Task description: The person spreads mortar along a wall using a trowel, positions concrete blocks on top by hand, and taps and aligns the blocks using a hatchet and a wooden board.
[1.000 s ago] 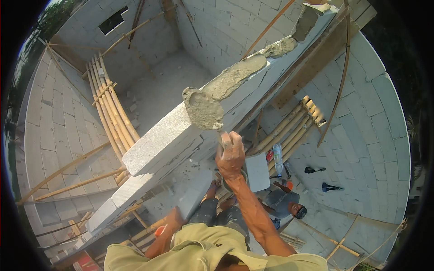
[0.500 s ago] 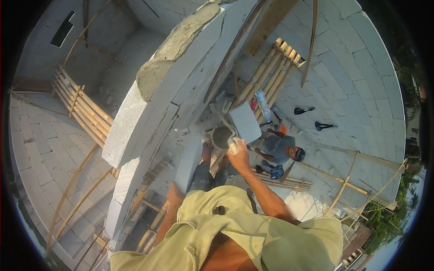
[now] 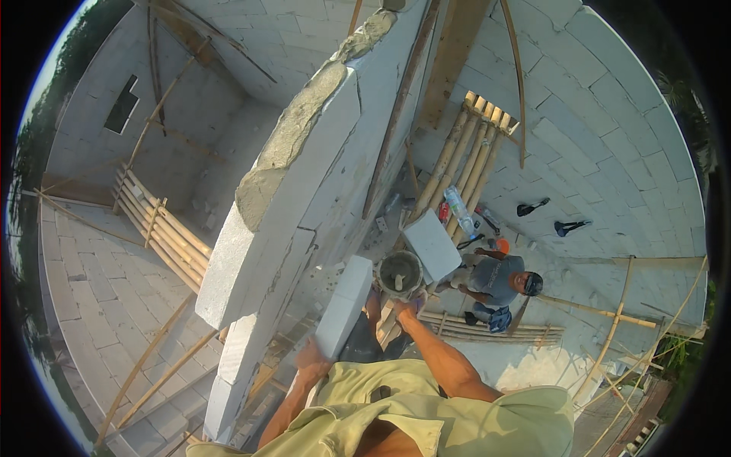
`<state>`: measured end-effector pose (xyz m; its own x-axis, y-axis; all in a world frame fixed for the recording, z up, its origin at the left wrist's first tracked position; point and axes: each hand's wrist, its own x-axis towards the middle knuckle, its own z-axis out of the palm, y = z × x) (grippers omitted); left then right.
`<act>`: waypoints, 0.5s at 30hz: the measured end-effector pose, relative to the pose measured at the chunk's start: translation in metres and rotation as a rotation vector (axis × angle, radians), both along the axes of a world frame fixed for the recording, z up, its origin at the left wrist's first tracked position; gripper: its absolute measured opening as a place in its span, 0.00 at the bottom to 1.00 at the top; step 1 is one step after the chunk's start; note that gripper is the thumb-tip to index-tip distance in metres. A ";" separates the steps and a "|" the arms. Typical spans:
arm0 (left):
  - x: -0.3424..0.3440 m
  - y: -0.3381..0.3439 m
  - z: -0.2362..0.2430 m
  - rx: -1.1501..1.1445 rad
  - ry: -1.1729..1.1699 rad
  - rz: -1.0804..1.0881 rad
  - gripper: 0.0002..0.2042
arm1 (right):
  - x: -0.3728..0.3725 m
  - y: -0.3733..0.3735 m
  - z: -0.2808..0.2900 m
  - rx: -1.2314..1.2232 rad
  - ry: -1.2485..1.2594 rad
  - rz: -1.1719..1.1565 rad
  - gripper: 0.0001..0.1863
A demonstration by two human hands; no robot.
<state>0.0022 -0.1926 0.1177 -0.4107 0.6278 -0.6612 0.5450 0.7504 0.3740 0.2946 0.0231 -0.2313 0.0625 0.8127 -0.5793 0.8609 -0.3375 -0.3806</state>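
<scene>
My left hand (image 3: 311, 362) grips the lower end of a long pale lightweight block (image 3: 344, 305), which stands tilted in front of my legs. Beside that block is a round bucket (image 3: 399, 264) of grey mortar, with what looks like a trowel (image 3: 397, 282) in it. My right hand (image 3: 410, 311) is at the near rim of the bucket, its fingers partly hidden and blurred. To the left runs the wall top with a strip of wet mortar (image 3: 293, 137); the last block (image 3: 228, 263) at its near end has a bare top.
Another pale block (image 3: 432, 245) lies just right of the bucket. Bamboo poles (image 3: 464, 160) form a platform beyond, with plastic bottles (image 3: 458, 207) on it. A person in a grey shirt (image 3: 495, 280) is below on the right. More bamboo scaffolding (image 3: 164, 228) stands beyond the wall.
My right hand has come back toward me and let go of the trowel, which now rests in the bucket. The block at my left hand appears higher and more in view.
</scene>
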 end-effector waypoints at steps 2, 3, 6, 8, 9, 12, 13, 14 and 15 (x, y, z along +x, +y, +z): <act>-0.025 -0.039 0.032 0.011 0.088 0.029 0.37 | -0.097 -0.094 0.055 -0.645 0.339 -0.412 0.30; -0.036 -0.054 0.055 0.094 0.107 0.005 0.39 | -0.137 -0.118 0.105 -0.856 0.460 -0.535 0.32; -0.047 -0.009 0.136 0.055 0.127 0.022 0.41 | -0.189 -0.127 0.262 -0.944 0.661 -0.468 0.35; -0.054 0.028 0.179 0.125 0.107 -0.007 0.39 | -0.199 -0.110 0.324 -0.898 0.928 -0.707 0.37; -0.058 0.041 0.201 0.177 0.085 -0.016 0.41 | -0.198 -0.097 0.353 -0.878 0.939 -0.703 0.37; -0.076 0.074 0.264 0.301 0.128 -0.083 0.45 | -0.204 -0.058 0.406 -0.720 1.214 -0.601 0.37; -0.085 0.082 0.286 0.354 0.186 -0.129 0.48 | -0.209 -0.049 0.412 -0.690 1.333 -0.467 0.37; -0.096 0.091 0.308 0.399 0.234 -0.153 0.50 | -0.214 -0.037 0.419 -0.655 1.443 -0.330 0.38; -0.107 0.106 0.329 0.445 0.274 -0.179 0.52 | -0.221 -0.025 0.446 -0.531 1.496 -0.257 0.42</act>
<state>-0.1047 -0.0866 0.4464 -0.3918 0.8981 -0.2000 0.7712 0.4391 0.4609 0.0736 -0.0021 0.2142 -0.6947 0.5675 -0.4420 -0.2555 -0.7691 -0.5859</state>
